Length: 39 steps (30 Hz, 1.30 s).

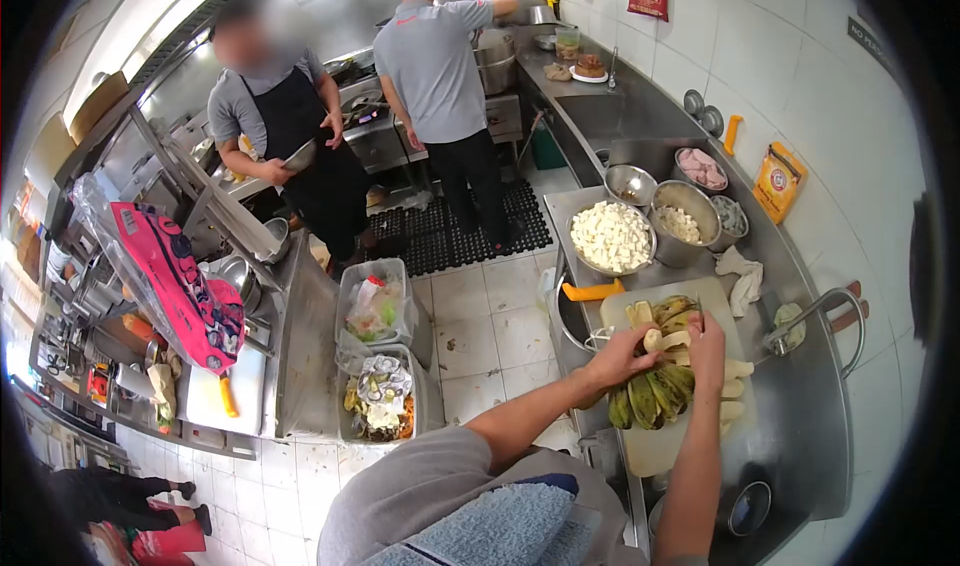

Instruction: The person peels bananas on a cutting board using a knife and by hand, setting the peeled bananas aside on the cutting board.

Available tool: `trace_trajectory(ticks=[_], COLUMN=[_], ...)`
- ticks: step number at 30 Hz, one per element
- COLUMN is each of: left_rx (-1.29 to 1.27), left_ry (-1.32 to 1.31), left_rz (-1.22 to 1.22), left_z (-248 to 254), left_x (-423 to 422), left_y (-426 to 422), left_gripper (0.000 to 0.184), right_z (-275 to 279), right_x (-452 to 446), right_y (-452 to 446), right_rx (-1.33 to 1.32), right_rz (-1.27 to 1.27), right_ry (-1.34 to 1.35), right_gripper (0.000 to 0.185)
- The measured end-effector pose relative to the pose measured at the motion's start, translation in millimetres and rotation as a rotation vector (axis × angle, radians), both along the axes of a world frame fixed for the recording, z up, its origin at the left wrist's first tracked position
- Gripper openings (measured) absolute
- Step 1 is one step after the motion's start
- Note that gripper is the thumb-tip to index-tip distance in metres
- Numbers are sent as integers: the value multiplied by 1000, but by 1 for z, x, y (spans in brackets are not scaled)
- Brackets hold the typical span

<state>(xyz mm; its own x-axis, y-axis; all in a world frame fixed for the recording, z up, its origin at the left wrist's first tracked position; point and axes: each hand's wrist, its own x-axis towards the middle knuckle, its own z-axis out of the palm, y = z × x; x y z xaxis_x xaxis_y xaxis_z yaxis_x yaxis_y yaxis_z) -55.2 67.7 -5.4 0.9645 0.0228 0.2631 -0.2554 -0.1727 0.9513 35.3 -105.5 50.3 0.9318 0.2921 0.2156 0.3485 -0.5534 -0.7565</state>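
My left hand (618,356) is closed around a peeled banana (653,341) whose pale end points up. Close beside it, my right hand (707,346) has its fingers pinched together; what they hold, if anything, I cannot make out. Both hands are above a cutting board (650,456). Under and in front of them lie green unpeeled bananas (650,398), with yellowish peels (674,312) just beyond. Several peeled bananas (732,389) rest along the board's right side. An orange-handled knife (592,291) lies at the board's far left corner.
Beyond the board stand a bowl of white cubes (612,236) and a metal pot (686,224). A curved faucet (850,316) rises at right. Waste bins (385,396) stand left on the floor. Two co-workers (440,66) (285,116) are near the stove.
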Motion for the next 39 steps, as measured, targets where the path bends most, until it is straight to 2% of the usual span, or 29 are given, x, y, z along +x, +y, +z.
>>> trace_trajectory(ticks=[3, 5, 7, 9, 10, 13, 15, 16, 19, 20, 21, 22, 23, 24, 25, 26, 28, 29, 31, 34, 36, 39], left_rx=[-41, -278, -559, -870, -823, -458, -414, -317, 3, 122, 221, 93, -20, 24, 186, 238, 110, 95, 262, 300, 292, 230], left_ry=[22, 41, 72, 95, 110, 98, 119, 41, -195, -294, -399, -232, -49, 40, -30, -62, -121, -38, 31, 100, 129, 137], left_rz=[-6, 109, 157, 132, 161, 12, -86, -80, -44, -36, -55, -177, -311, -318, -243, -171, 0, 71, 166, 142, 85, -123], left_z=[-2, -37, -46, -17, 1, 27, 46, 60, 73, 70, 70, 76, 82, 89, 90, 92, 55, 39, 37, 25, 16, 29], left_x=[-7, 8, 11, 14, 9, 8, 4, 0, -13, -12, -11, -14, -17, -20, -23, -23, -9, 0, 7, 20, 30, 28], left_y=[10, 20, 27, 46, 47, 26, -6, -18, -40, -42, -50, -52, -48, -41, -31, -21, 6, 22, 38, 36, 29, 8], left_gripper=[37, 34, 31, 28, 24, 24, 31, 34, 43, 46, 48, 48, 49, 48, 45, 38, 30, 29, 39, 44, 46, 45], right_z=[1, 3, 13, 9, 10, 41, 46, 46, 41, 38, 32, 24, 20, 18, 14, 8, -6, -11, -22, -51, -63, -77], right_x=[6, 5, -8, -14, -14, -50, -69, -74, -97, -105, -109, -112, -118, -124, -128, -133, -130, -128, -123, -104, -93, -74], right_y=[-2, -8, -12, -28, -32, -18, -20, -20, -33, -35, -51, -71, -88, -100, -114, -132, -167, -179, -194, -198, -199, -202], right_rx=[-68, -142, -255, -196, -159, 379, 536, 616, 616, 709, 764, 828, 840, 853, 850, 842, 792, 761, 691, 592, 671, 745], right_rz=[6, -49, -147, -146, -148, -21, 28, 53, 14, -70, -18, 26, -41, -105, -218, -320, -535, -620, -758, -756, -666, -572], right_ry=[-47, -94, -144, -152, -159, 360, 498, 566, 365, 363, 429, 476, 506, 543, 499, 458, 390, 373, 352, 352, 398, 444], right_gripper=[14, 14, 17, 23, 26, 34, 38, 41, 44, 48, 48, 49, 49, 48, 49, 49, 47, 48, 51, 48, 46, 43])
